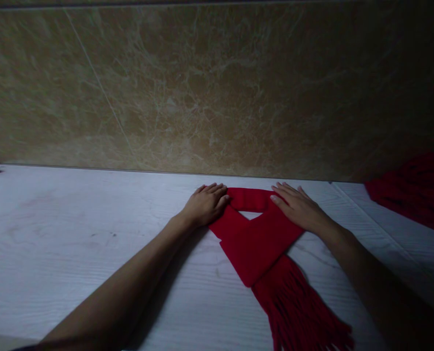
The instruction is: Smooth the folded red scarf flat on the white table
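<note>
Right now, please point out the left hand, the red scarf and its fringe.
left hand point(205, 204), head view, back of the hand.
red scarf point(255, 246), head view, crossed flat part.
fringe point(299, 312), head view, middle of the strands.

A brown marbled wall point(202, 87) rises behind my white table point(56, 234); red cloth point(417, 190) lies heaped at the table's right edge.

Prob. a home or small textile work spot, dim: white wood-grain worktop point(74, 243) set vs. beige marble-tile wall point(202, 87) just behind it; red fringed scarf point(260, 243) on worktop, red knit pile point(417, 190) at its right end.
</note>
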Available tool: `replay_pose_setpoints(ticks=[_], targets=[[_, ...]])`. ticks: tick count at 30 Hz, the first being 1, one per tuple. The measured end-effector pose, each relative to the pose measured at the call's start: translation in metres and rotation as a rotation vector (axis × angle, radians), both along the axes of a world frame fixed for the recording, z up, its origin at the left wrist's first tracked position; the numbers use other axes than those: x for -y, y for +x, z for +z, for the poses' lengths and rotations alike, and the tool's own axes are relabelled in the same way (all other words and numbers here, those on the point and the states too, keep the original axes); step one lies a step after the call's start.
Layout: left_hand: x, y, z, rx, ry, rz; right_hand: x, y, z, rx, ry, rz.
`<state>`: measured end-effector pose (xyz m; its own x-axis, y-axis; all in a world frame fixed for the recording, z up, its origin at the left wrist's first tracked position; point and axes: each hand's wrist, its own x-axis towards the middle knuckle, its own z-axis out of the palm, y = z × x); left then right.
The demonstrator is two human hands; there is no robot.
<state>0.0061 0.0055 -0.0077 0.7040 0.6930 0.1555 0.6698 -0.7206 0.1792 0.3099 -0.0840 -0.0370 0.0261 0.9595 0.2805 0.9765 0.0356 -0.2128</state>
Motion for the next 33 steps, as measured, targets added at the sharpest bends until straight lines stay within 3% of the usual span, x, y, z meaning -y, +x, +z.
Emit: replay_pose_setpoints(ticks=[33], targets=[[0.0042, -0.0037, 0.0037, -0.002, -0.011, -0.001, -0.0026, -0.0034, 0.0083, -0.042, -0.084, -0.036]])
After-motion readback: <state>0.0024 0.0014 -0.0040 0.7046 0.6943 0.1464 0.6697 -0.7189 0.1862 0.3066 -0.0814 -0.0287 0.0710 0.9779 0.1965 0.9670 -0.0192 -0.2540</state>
